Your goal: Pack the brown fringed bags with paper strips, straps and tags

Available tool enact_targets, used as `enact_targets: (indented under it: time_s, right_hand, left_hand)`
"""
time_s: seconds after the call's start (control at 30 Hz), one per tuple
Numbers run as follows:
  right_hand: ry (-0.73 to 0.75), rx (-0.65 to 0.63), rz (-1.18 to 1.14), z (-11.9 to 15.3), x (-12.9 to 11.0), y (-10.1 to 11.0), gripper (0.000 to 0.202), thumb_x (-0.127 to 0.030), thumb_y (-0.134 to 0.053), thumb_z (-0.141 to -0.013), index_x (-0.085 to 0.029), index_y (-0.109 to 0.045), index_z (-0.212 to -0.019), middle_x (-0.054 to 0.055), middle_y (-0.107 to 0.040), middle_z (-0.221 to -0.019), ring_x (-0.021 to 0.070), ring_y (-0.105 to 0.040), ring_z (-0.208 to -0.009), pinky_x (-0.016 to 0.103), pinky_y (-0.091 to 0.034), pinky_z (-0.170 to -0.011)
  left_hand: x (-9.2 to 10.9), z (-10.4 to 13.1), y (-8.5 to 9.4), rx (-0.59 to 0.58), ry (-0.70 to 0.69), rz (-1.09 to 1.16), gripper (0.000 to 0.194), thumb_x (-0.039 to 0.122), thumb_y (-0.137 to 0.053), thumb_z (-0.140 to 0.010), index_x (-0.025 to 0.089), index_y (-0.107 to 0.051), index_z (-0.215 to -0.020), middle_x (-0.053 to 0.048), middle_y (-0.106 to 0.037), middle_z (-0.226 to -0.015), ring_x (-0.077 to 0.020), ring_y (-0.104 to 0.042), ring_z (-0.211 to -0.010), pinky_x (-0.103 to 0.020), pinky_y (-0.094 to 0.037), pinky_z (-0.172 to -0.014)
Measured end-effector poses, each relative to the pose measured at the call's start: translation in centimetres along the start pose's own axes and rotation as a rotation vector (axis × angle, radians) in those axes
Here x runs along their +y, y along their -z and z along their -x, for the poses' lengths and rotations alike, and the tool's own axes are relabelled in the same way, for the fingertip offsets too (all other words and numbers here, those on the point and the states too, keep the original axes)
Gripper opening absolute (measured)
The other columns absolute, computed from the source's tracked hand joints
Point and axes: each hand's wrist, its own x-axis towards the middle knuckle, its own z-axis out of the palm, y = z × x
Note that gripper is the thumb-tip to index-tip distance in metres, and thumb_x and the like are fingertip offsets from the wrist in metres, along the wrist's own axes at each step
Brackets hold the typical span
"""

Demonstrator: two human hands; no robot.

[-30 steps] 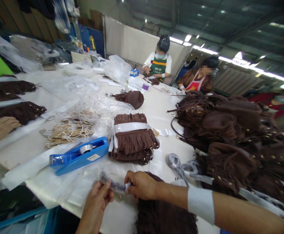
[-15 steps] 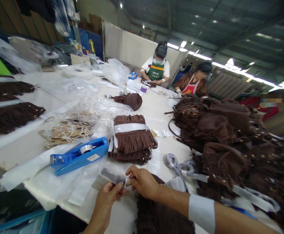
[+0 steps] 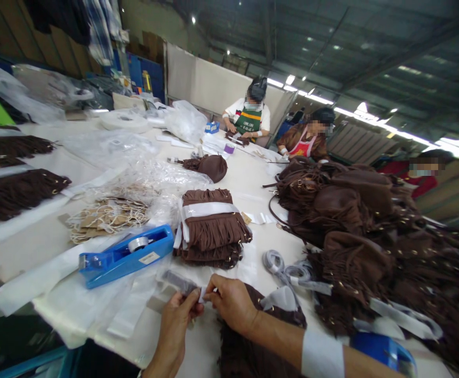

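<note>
My left hand (image 3: 176, 325) is closed, thumb and fingers gripping a dark narrow piece wrapped in a translucent sleeve (image 3: 179, 281). My right hand (image 3: 232, 303) pinches a small white strip (image 3: 202, 295) at the near end of that wrapped piece. Whether the strip is tape or paper, I cannot tell. Under my right forearm lies a brown fringed bag (image 3: 258, 349) with pale wrapping (image 3: 280, 299) on it. Just beyond my hands sits a stack of brown fringed bags (image 3: 213, 226) with a white band across the top one.
A blue tape dispenser (image 3: 129, 257) stands left of the stack, near tan tags with white strings (image 3: 105, 218). Grey wrapped straps (image 3: 288, 265) lie coiled on the right, before a large heap of brown bags (image 3: 343, 210). Co-workers (image 3: 248, 118) work across the table.
My hands stay together on the wrapped piece, the right hand slightly lower. The camera view has shifted a little, showing more of a blue object at the lower right.
</note>
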Motion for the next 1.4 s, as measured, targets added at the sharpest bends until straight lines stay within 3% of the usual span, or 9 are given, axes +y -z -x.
enact_targets:
  time_s: [0.17,0.27,0.4,0.57,0.7,0.83,1.13,1.3,1.4]
  right_hand:
    - [0.0,0.026,-0.038,0.0,0.7,-0.4,0.039,-0.018,-0.065,-0.08,-0.023,-0.058,-0.118,0.0,-0.072,-0.094,0.0153,-0.066,-0.083,0.022,-0.044,-0.075]
    - [0.018,-0.002,-0.033,0.0,0.9,-0.5,0.026,-0.016,-0.062,-0.079,-0.022,-0.067,-0.103,0.0,-0.072,-0.092,0.016,-0.066,-0.084,0.022,-0.044,-0.075]
    - [0.025,-0.061,-0.092,0.4,1.0,-0.6,0.016,-0.018,-0.06,-0.079,-0.022,-0.068,-0.092,-0.002,-0.07,-0.078,0.0142,-0.066,-0.069,0.021,-0.046,-0.068]
    - [-0.053,-0.137,-0.248,0.7,0.9,-1.2,0.016,-0.019,-0.057,-0.082,-0.022,-0.061,-0.097,-0.004,-0.065,-0.068,0.0122,-0.065,-0.054,0.018,-0.043,-0.052]
    - [-0.05,-0.164,-0.381,0.7,0.8,-2.0,0.014,-0.02,-0.057,-0.083,-0.022,-0.057,-0.097,-0.003,-0.065,-0.075,0.0124,-0.065,-0.054,0.017,-0.041,-0.046]
    - [-0.049,-0.132,-0.485,0.8,0.7,-2.7,0.012,-0.018,-0.057,-0.082,-0.021,-0.055,-0.093,-0.004,-0.063,-0.071,0.0113,-0.064,-0.05,0.015,-0.038,-0.041]
    - [-0.057,-0.101,-0.449,0.5,0.9,-4.0,0.012,-0.018,-0.054,-0.083,-0.022,-0.054,-0.095,-0.004,-0.064,-0.073,0.0105,-0.062,-0.046,0.015,-0.036,-0.038]
    - [-0.039,-0.127,-0.431,0.2,0.6,-4.3,0.013,-0.017,-0.052,-0.084,-0.02,-0.052,-0.096,-0.004,-0.062,-0.066,0.0121,-0.065,-0.051,0.015,-0.04,-0.044]
    - [-0.02,-0.135,-0.431,0.1,0.7,-3.9,0.016,-0.014,-0.05,-0.084,-0.02,-0.051,-0.098,-0.004,-0.062,-0.067,0.0123,-0.066,-0.055,0.015,-0.042,-0.047]
  left_hand:
    - [-0.2,0.0,0.1,-0.011,-0.008,0.01,0.048,0.048,-0.085,-0.058,0.012,-0.068,-0.086,-0.003,-0.068,-0.07,-0.0138,-0.062,-0.06,-0.025,-0.052,-0.059]
    - [0.0,0.2,0.5,-0.039,-0.014,0.006,0.058,0.051,-0.085,-0.059,0.011,-0.069,-0.097,-0.004,-0.068,-0.072,-0.0135,-0.061,-0.061,-0.022,-0.049,-0.055]
    - [1.1,0.4,1.6,-0.108,-0.028,0.035,0.054,0.054,-0.073,-0.076,0.015,-0.067,-0.113,0.005,-0.055,-0.055,-0.0057,-0.045,-0.047,-0.015,-0.034,-0.043]
    - [1.6,0.0,2.8,-0.163,-0.074,0.167,0.04,0.045,-0.078,-0.076,0.013,-0.07,-0.098,-0.001,-0.066,-0.083,-0.0057,-0.052,-0.061,-0.015,-0.043,-0.051]
    - [0.9,-0.3,3.3,-0.193,-0.053,0.195,0.04,0.042,-0.081,-0.073,0.012,-0.071,-0.098,-0.001,-0.064,-0.079,-0.0081,-0.056,-0.067,-0.017,-0.049,-0.058]
    - [0.4,-0.2,3.5,-0.14,-0.081,0.215,0.042,0.041,-0.086,-0.066,0.012,-0.071,-0.091,-0.001,-0.064,-0.08,-0.0082,-0.056,-0.063,-0.017,-0.049,-0.053]
    - [0.3,0.2,3.4,-0.125,-0.039,0.154,0.045,0.04,-0.089,-0.061,0.012,-0.07,-0.09,-0.001,-0.065,-0.081,-0.0092,-0.056,-0.062,-0.019,-0.047,-0.052]
    - [0.1,1.1,3.4,-0.179,-0.019,0.152,0.056,0.04,-0.084,-0.069,0.015,-0.064,-0.115,0.0,-0.065,-0.076,-0.0115,-0.059,-0.066,-0.021,-0.049,-0.058]
    - [-0.4,1.2,3.1,-0.176,-0.065,0.068,0.071,0.035,-0.088,-0.063,0.015,-0.058,-0.124,-0.001,-0.066,-0.077,-0.0092,-0.055,-0.056,-0.019,-0.042,-0.048]
